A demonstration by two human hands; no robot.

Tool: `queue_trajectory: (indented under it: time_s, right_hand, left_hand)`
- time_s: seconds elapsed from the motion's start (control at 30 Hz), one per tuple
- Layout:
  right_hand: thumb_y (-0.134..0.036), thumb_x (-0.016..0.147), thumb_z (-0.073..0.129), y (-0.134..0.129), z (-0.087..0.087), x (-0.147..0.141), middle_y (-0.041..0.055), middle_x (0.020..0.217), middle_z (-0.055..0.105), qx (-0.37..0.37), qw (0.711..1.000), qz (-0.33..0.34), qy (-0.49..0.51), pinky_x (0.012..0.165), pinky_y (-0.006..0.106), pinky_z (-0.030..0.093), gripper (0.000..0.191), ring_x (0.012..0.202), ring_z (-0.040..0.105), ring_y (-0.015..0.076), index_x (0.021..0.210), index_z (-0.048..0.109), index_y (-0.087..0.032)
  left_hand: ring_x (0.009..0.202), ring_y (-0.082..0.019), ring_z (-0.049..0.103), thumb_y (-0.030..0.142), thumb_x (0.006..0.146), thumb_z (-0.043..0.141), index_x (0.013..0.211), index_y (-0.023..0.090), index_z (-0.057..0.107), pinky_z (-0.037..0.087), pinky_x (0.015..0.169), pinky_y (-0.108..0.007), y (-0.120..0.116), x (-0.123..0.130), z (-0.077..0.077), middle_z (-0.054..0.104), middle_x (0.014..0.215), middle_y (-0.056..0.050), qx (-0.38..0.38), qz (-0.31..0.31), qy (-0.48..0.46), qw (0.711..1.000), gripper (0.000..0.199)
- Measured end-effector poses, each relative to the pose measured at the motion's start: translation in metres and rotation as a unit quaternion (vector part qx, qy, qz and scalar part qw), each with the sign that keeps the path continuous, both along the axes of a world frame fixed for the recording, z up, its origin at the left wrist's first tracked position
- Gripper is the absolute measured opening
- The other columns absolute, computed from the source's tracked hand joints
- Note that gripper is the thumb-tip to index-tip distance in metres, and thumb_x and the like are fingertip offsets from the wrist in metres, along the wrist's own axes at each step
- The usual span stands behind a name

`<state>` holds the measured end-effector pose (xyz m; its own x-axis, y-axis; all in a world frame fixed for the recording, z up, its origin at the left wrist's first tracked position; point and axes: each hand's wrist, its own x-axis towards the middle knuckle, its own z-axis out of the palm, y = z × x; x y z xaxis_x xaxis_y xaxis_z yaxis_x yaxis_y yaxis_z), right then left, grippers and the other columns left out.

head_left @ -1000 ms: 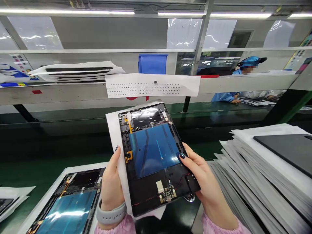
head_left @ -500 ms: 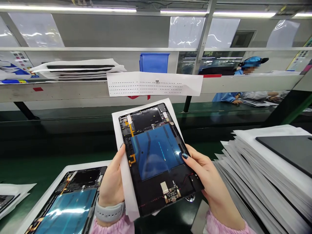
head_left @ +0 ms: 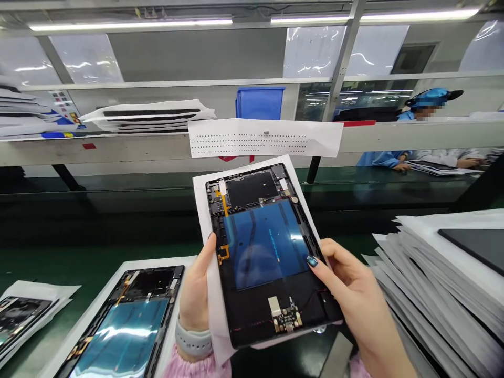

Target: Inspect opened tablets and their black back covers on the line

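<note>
Head view: left hand (head_left: 195, 299) and right hand (head_left: 350, 283) half-open, gripping a tablet chassis (head_left: 263, 247)

A green workbench (head_left: 94, 262) ran across the view. On its near left lay a white sheet (head_left: 189, 261) carrying an open tablet (head_left: 122, 325), its blue panel facing up. Beyond that, at the edge of the view, a second white sheet (head_left: 43, 290) held another open tablet (head_left: 19, 315). On the right rose a fanned stack of white foam sleeves (head_left: 429, 283), with a dark slab (head_left: 472, 247) on top. Across the bench, a grey ledge (head_left: 118, 152) bore a pile of white sheets with black strips (head_left: 149, 116).
</note>
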<state>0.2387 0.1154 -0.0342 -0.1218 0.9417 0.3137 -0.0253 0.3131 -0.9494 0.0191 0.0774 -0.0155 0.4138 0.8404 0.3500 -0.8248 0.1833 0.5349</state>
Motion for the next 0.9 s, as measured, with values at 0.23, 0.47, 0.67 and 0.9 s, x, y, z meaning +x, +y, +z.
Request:
queue_trajectory:
  time_s: [0.23,0.47,0.67,0.9]
  right_hand:
    - [-0.046,0.077,0.084,0.003,0.009,0.011,0.0014,0.082,0.075,-0.161,0.975,0.12,0.1,0.061,0.032,0.061,0.063,0.061,0.07,0.02,0.132,0.058,-0.031]
    - [-0.045,0.074,0.087,0.002,0.008,0.017,0.0081,0.101,0.08,-0.152,0.979,0.056,0.125,0.071,0.036,0.065,0.039,0.09,0.076,0.0307,0.107,0.077,-0.026]
    - [-0.042,0.074,0.087,-0.012,0.008,0.023,0.0092,0.113,0.078,-0.162,0.98,0.009,0.118,0.067,0.035,0.066,0.053,0.091,0.077,0.0327,0.123,0.072,-0.028]
    - [-0.049,0.072,0.086,-0.025,0.008,0.027,0.0085,0.106,0.08,-0.132,0.986,-0.019,0.097,0.071,0.038,0.068,0.059,0.084,0.077,0.0332,0.125,0.072,-0.028]
  left_hand:
    - [0.134,-0.037,0.054,0.043,0.102,0.041,0.124,0.019,0.073,0.029,0.12,-0.052,-0.008,0.006,0.006,0.073,0.127,-0.011,-0.061,-0.01,0.011,0.998,0.045]
    - [0.124,-0.036,0.063,0.043,0.098,0.051,0.11,0.018,0.079,0.037,0.116,-0.049,-0.007,0.007,-0.01,0.079,0.109,-0.011,-0.11,-0.024,0.036,0.993,0.039]
    - [0.121,-0.036,0.065,0.039,0.096,0.059,0.102,0.02,0.082,0.037,0.116,-0.049,-0.01,0.003,-0.007,0.08,0.106,-0.008,-0.103,-0.006,0.044,0.994,0.031]
    - [0.122,-0.031,0.064,0.028,0.103,0.048,0.112,0.022,0.079,0.034,0.12,-0.044,-0.016,-0.005,-0.009,0.081,0.104,-0.003,-0.101,0.016,0.066,0.993,0.033]
